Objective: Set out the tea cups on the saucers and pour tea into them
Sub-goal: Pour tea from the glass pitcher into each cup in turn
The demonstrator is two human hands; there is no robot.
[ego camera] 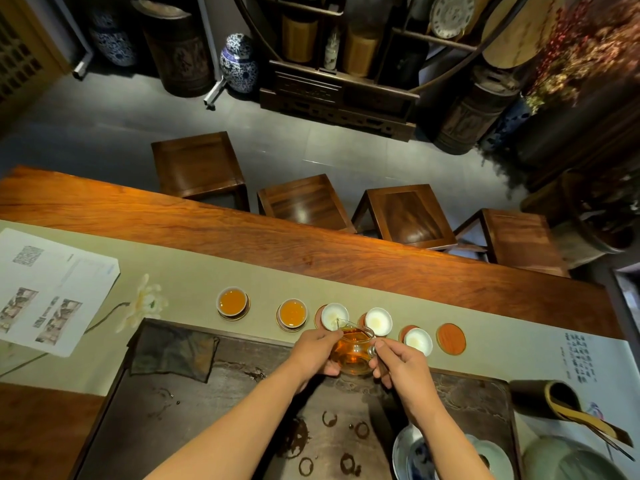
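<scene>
A row of small white cups stands on round red saucers along the green runner. The two cups at the left (232, 301) (292, 312) hold amber tea. Three cups to their right (334, 315) (378, 320) (418, 340) look empty. The saucer at the far right (451, 338) bears no cup. A glass pitcher (354, 351) of amber tea is tilted, its spout over the third cup. My right hand (398, 363) grips the pitcher's handle. My left hand (317, 353) cups its left side.
A dark stone tea tray (214, 403) with wet ring marks lies below my hands, a dark cloth (173, 351) on its left corner. Printed papers (52, 289) lie at the left. Blue-and-white bowls (415, 455) sit at the lower right. Several wooden stools (199, 166) stand beyond the table.
</scene>
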